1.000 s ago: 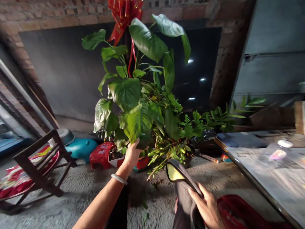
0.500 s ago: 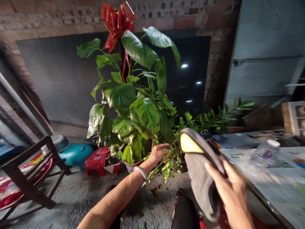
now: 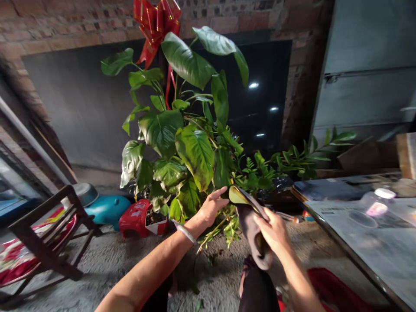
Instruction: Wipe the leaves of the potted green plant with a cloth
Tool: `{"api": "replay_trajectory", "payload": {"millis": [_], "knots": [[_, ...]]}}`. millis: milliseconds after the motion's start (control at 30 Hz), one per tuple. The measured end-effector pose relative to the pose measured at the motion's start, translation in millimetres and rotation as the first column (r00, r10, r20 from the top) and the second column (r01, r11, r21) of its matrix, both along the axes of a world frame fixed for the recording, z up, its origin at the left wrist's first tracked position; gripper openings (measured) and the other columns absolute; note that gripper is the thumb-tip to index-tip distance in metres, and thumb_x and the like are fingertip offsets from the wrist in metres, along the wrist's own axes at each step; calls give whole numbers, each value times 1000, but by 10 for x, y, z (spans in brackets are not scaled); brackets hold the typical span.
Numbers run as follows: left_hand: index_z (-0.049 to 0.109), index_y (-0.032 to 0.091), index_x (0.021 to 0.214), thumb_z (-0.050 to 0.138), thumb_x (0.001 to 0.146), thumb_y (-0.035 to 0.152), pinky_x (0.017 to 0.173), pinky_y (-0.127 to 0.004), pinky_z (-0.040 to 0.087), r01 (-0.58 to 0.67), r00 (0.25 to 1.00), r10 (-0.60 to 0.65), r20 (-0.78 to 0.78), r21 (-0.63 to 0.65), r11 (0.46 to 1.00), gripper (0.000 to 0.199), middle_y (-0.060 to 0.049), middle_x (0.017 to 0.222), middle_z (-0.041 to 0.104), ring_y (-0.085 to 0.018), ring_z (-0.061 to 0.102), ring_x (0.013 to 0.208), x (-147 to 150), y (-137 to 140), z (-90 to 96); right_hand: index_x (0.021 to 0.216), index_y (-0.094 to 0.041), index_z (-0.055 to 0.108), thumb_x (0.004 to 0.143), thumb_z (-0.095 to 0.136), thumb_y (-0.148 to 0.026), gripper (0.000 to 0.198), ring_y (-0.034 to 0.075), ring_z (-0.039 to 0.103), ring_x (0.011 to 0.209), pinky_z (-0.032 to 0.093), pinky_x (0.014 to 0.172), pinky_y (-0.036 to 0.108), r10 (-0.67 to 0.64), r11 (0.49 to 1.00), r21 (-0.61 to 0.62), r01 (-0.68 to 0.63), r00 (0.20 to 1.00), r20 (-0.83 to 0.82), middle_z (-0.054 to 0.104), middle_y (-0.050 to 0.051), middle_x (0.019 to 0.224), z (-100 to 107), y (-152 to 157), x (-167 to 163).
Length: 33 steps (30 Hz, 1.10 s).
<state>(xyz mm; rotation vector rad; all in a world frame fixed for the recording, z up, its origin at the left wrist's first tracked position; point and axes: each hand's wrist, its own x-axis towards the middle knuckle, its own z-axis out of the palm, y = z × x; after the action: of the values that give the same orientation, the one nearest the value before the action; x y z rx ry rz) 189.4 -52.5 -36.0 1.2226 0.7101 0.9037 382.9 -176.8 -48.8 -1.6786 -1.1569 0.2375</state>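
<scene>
Grey, soft-looking fabric item [image 3: 248, 220] with a yellow-green patch at its upper end, and you had it pinched in your right hand [image 3: 274, 229], thumb on top, the rest of it drooping above your knee. Your left hand [image 3: 212, 211], the one with the pale bracelet [image 3: 186, 234], was loosely open right by that yellow-green end, fingers pointing at it. Couldn't tell if the fingertips actually touched it or any greenery. Both hands were in front of the big leafy plant [image 3: 195, 151] with the red bow [image 3: 156, 26] up top. Red stool [image 3: 134, 216] sat off to your left, table [image 3: 383, 260] to your right.
</scene>
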Motion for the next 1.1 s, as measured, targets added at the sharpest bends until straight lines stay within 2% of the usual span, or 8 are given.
{"api": "replay_trajectory", "payload": {"millis": [200,300,500,667,767,933,1033,1100], "knots": [[65,14,161,89,69,21,109,-42,53,143,974,-135,182,-32,989,95,-7,98,83,-25,76,103,128,-410,519,79,-28,67,71,69,-64,37,29,66,71,54,71,42,-285,936,165,310,945,-162,72,5,70,642,-399,78],[69,18,158,87,71,22,115,-43,51,61,989,-68,129,59,996,89,-11,119,85,-30,74,120,22,-569,664,77,-28,64,74,64,-60,32,29,66,72,55,72,43,-265,937,207,282,958,-107,72,7,71,649,-305,-152],[89,19,119,88,64,18,122,-45,47,-236,965,249,-79,141,961,55,-15,143,79,-39,63,145,-736,-485,383,92,-24,76,79,61,-55,37,33,79,87,61,82,45,115,992,57,-111,990,-81,86,14,92,173,-429,-413],[88,21,122,90,68,27,112,-47,53,-247,965,253,-70,86,965,54,-10,107,86,-35,74,121,-996,-319,130,117,-19,75,85,60,-55,51,37,75,105,57,101,54,-98,973,205,106,994,-47,83,20,112,675,-124,-301],[85,17,130,93,70,37,116,-48,49,-207,978,206,30,51,977,65,-12,105,86,-34,74,121,-900,-321,49,114,-17,74,88,58,-43,41,35,71,107,54,104,52,-71,982,177,71,997,-5,78,21,116,873,284,-590],[85,19,129,97,69,54,123,-50,45,-274,957,275,90,-15,962,71,-17,131,83,-39,67,139,-874,-309,-87,91,-22,75,81,61,-32,20,29,73,85,60,87,43,127,992,31,-126,991,-32,80,13,90,221,108,-1261],[84,21,132,97,70,59,126,-52,43,-255,965,255,61,-12,967,74,-17,139,81,-41,63,147,-962,-247,-150,88,-25,76,80,64,-45,25,31,77,81,63,79,44,201,979,0,-205,957,-209,83,12,87,-142,-454,-1128],[83,20,134,97,71,59,128,-53,41,-233,970,232,71,10,972,76,-18,146,78,-42,58,153,-980,-222,-175,92,-24,77,78,71,-55,34,32,78,85,63,79,44,174,984,34,-173,926,-335,84,11,92,-90,-743,-804]]}}
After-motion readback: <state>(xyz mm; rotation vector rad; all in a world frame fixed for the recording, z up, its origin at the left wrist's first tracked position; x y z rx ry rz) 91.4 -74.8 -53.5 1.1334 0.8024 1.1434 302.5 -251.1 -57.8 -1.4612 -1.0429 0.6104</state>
